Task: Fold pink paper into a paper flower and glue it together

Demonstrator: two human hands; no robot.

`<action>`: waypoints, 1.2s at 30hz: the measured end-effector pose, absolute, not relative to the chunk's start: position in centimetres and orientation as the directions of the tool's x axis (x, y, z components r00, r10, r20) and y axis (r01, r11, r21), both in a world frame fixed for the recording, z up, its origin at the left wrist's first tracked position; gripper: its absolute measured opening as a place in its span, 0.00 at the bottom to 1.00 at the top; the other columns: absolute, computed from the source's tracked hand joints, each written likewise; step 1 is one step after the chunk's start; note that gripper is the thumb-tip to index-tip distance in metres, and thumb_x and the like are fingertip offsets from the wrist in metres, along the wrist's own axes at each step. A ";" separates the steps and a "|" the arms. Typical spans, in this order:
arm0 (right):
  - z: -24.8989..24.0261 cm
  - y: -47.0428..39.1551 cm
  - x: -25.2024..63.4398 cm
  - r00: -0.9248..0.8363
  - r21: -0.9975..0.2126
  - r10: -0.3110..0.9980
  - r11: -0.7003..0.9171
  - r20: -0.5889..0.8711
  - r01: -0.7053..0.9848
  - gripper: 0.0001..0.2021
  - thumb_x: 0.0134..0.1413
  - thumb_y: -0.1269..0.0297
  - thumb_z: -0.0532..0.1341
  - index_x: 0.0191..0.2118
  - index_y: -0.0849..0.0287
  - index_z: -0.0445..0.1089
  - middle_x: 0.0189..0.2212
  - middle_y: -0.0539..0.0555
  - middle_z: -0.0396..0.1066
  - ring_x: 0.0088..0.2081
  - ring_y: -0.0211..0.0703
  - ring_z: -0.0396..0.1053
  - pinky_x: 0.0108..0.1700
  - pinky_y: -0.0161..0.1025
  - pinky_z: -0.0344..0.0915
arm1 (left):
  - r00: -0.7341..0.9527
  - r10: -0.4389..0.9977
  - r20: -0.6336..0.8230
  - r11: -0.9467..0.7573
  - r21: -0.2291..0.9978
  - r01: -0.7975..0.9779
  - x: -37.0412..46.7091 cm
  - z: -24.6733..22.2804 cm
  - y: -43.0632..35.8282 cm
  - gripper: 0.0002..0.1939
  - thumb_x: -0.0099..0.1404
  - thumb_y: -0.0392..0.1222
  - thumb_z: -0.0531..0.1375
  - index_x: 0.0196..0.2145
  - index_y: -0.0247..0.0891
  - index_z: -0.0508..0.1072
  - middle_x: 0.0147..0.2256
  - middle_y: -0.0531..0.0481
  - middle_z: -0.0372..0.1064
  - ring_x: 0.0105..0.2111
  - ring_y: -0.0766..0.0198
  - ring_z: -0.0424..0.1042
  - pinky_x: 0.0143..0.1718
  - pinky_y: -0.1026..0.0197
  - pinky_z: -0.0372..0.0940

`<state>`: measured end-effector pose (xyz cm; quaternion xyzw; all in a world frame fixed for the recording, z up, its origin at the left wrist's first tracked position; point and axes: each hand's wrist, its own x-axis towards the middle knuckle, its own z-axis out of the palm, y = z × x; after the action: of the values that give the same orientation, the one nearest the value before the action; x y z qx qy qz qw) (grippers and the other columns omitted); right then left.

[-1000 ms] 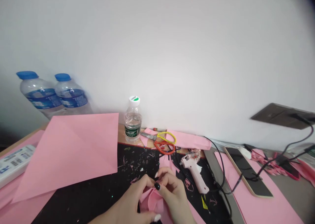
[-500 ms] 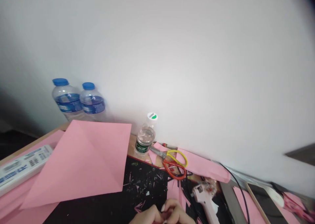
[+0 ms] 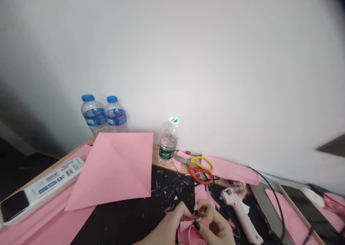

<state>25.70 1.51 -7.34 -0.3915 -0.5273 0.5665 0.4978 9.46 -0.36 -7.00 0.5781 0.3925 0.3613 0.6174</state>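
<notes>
Low in the head view, my left hand (image 3: 174, 221) and my right hand (image 3: 214, 221) meet over the black mat (image 3: 121, 220). Between them is a small folded piece of pink paper (image 3: 190, 234), its edges pinched by the fingers of both hands. Its lower part runs out of the picture. Just beyond my hands lie scissors (image 3: 201, 169) with yellow and red handles, and a pink strip of paper (image 3: 201, 191). To the right of my right hand lies a pale pink glue gun (image 3: 241, 214).
A large creased pink sheet (image 3: 124, 166) lies left, by a white box (image 3: 51, 185). Two blue-capped bottles (image 3: 93, 117) and a white-capped bottle (image 3: 167, 146) stand against the wall (image 3: 215, 65). A phone (image 3: 309, 209) and black cable (image 3: 275, 198) lie right. Paper scraps litter the mat.
The view has shifted, so more of both hands now shows. The pink paper between my fingers has come into sight. Objects on the table appear to stay put.
</notes>
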 end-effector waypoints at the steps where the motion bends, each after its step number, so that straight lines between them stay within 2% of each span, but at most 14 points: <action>1: -7.0 1.5 25.7 -0.199 -0.986 0.976 0.056 0.087 -0.155 0.12 0.39 0.59 0.68 0.17 0.58 0.68 0.30 0.55 0.66 0.33 0.45 0.65 0.36 0.40 0.62 | 0.434 0.899 -0.055 0.054 0.998 0.015 9.5 -6.9 -0.5 0.22 0.47 0.50 0.67 0.32 0.39 0.59 0.31 0.54 0.62 0.33 0.63 0.62 0.33 0.65 0.55; 8: -5.5 1.5 25.6 -0.293 -0.994 0.952 0.070 0.092 -0.084 0.12 0.42 0.62 0.67 0.19 0.59 0.65 0.31 0.54 0.65 0.34 0.45 0.64 0.35 0.38 0.62 | 0.426 0.905 0.011 0.046 0.991 -0.123 9.8 -5.7 -1.6 0.17 0.53 0.42 0.64 0.34 0.38 0.58 0.31 0.55 0.58 0.30 0.67 0.59 0.30 0.66 0.54; 13: -5.9 1.8 25.9 -0.360 -0.988 0.930 0.019 0.073 -0.151 0.13 0.43 0.60 0.66 0.18 0.61 0.65 0.32 0.54 0.64 0.32 0.42 0.64 0.35 0.38 0.62 | 0.385 0.922 0.034 -0.045 0.999 0.019 9.6 -5.7 -1.5 0.16 0.52 0.40 0.65 0.33 0.37 0.60 0.31 0.56 0.59 0.32 0.65 0.60 0.33 0.65 0.56; 17: -6.1 2.2 26.1 -0.360 -0.987 0.926 0.068 0.117 -0.146 0.11 0.45 0.61 0.65 0.22 0.60 0.66 0.35 0.55 0.66 0.38 0.45 0.65 0.39 0.39 0.61 | 0.383 0.923 0.036 -0.032 0.999 -0.018 9.4 -5.5 -1.4 0.17 0.53 0.44 0.65 0.33 0.37 0.60 0.31 0.55 0.59 0.32 0.66 0.60 0.33 0.65 0.56; 20: -5.9 2.3 26.2 -0.344 -0.985 0.923 0.157 0.173 -0.075 0.08 0.48 0.63 0.62 0.25 0.59 0.64 0.34 0.54 0.65 0.38 0.45 0.63 0.39 0.39 0.60 | 0.391 0.920 0.018 -0.016 1.000 -0.006 9.2 -5.3 -1.3 0.18 0.52 0.45 0.65 0.34 0.37 0.61 0.32 0.55 0.60 0.33 0.65 0.61 0.33 0.65 0.56; 25: -5.2 2.0 26.5 -0.354 -0.920 0.890 0.361 0.289 0.156 0.05 0.52 0.69 0.56 0.27 0.57 0.58 0.26 0.49 0.58 0.29 0.39 0.57 0.30 0.35 0.55 | 0.411 0.912 -0.007 0.003 1.000 0.011 8.9 -5.0 -1.2 0.17 0.52 0.43 0.66 0.35 0.37 0.62 0.32 0.56 0.59 0.33 0.65 0.60 0.33 0.65 0.55; 27: -4.8 1.9 26.8 -0.405 -0.858 0.858 0.440 0.316 0.263 0.05 0.52 0.71 0.54 0.27 0.57 0.57 0.25 0.47 0.56 0.27 0.38 0.54 0.29 0.34 0.52 | 0.468 0.883 -0.043 0.071 0.997 -0.043 8.7 -4.7 -1.1 0.17 0.53 0.42 0.66 0.35 0.37 0.62 0.32 0.56 0.59 0.33 0.67 0.60 0.33 0.66 0.55; 29: -4.5 1.8 26.9 -0.500 -0.831 0.820 0.467 0.280 0.301 0.09 0.54 0.72 0.52 0.24 0.58 0.54 0.22 0.46 0.52 0.25 0.37 0.51 0.28 0.34 0.48 | 0.533 0.842 -0.085 0.151 0.985 -0.081 8.4 -4.5 -0.9 0.16 0.53 0.41 0.65 0.35 0.37 0.62 0.32 0.56 0.60 0.32 0.67 0.60 0.32 0.66 0.55; 32: -4.1 1.7 27.0 -0.594 -0.875 0.784 0.404 0.181 0.267 0.14 0.56 0.71 0.50 0.20 0.58 0.48 0.19 0.44 0.48 0.23 0.34 0.47 0.26 0.34 0.44 | 0.579 0.805 -0.129 0.219 0.972 -0.089 8.0 -4.3 -0.7 0.16 0.53 0.40 0.66 0.34 0.36 0.62 0.30 0.57 0.61 0.31 0.68 0.60 0.31 0.67 0.54; 36: -4.2 1.6 26.7 -0.602 -0.961 0.794 0.224 0.083 0.163 0.16 0.56 0.67 0.52 0.19 0.58 0.48 0.18 0.44 0.44 0.23 0.33 0.44 0.24 0.34 0.41 | 0.625 0.757 -0.192 0.327 0.939 -0.107 7.7 -4.2 -0.7 0.16 0.53 0.40 0.66 0.34 0.36 0.62 0.30 0.56 0.63 0.30 0.69 0.61 0.30 0.68 0.54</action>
<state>26.73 1.57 -4.23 -0.3310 -0.7228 0.5276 0.2993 7.70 -0.68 -4.24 0.5031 0.3228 0.2889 0.7478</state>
